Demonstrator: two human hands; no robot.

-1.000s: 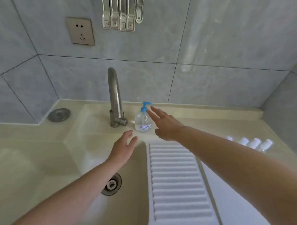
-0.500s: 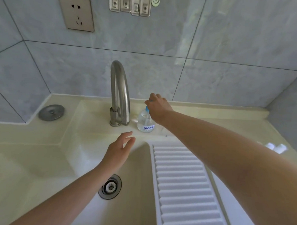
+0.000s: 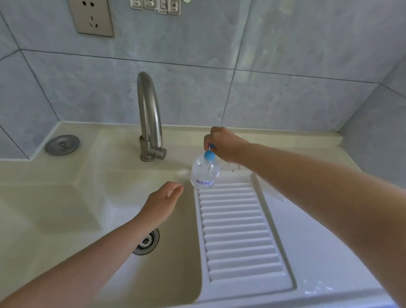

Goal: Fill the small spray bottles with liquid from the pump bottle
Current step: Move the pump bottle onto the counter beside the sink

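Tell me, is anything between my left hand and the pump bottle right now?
Nothing visible. The left hand hovers open over the sink basin, and the gap up to the pump bottle, which the right hand grips by its blue pump, is bare.

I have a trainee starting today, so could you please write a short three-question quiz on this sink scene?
1. True or false: the right hand grips the pump bottle by its blue pump top.
2. What does the left hand hold? A) a spray bottle B) the tap C) nothing
3. Fill in: the round metal sink plug lies on the counter to the ____ of the tap.

Key:
1. True
2. C: it is open above the sink basin
3. left
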